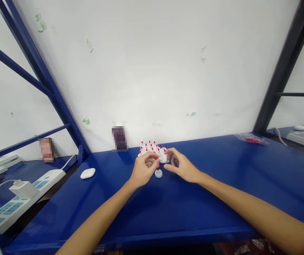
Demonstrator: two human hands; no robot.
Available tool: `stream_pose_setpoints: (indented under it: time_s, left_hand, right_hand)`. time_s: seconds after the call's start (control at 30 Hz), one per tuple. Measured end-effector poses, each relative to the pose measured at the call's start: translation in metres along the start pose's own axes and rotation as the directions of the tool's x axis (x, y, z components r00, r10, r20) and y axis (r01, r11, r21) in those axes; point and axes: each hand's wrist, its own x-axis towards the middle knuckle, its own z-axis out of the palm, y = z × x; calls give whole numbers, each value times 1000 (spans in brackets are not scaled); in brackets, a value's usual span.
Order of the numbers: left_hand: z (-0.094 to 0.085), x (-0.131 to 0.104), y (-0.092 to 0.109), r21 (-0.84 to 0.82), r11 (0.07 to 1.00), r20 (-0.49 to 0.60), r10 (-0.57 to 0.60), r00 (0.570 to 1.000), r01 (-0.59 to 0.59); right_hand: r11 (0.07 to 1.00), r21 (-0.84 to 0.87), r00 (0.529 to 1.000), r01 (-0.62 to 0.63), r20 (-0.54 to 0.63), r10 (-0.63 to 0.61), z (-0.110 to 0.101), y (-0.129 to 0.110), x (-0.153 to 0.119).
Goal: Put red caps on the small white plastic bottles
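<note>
Several small white bottles with red tips (149, 147) stand in a close group at the back of the blue table. In front of them is a round white cap-like piece with a red tip (158, 173), on the tabletop between my hands. My left hand (145, 168) is closed, thumb and fingers pinched around a small red-tipped piece (156, 159) that is mostly hidden. To the right, my right hand (180, 165) is open, its thumb and fingers curved apart beside a white bottle (163, 156) at the group's right edge.
A white oval case (88, 173) lies on the blue table (189, 212) at the left. A clear bag with red pieces (253, 140) is at the back right. A power strip (29, 198) with cables is at far left. Blue frame posts (61, 109) rise beside the wall.
</note>
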Motion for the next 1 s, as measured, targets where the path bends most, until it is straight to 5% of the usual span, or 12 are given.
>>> stream_pose_setpoints:
  time_s: [0.27,0.43,0.6,0.83,1.0]
  left_hand:
    - [13,-16,-15,156,977,-63,156,986,-144]
    - [9,-20,-19,274,912,-84,338,937,-305]
    - [7,-20,-26,463,747,142,468,872,-476]
    - [0,-17,-15,689,451,383,437,814,-567]
    - [-4,-16,-14,688,446,493,293,819,-573]
  right_hand:
    - [990,-8,990,141,-3,-141,3,3,-8]
    - [989,67,990,135,29,-137,17,-7,-6]
    - [987,-39,987,158,29,-157,22,-12,-11]
    - [983,79,979,165,109,-173,26,-25,-17]
    - [973,42,963,229,136,-233,30,-26,-18]
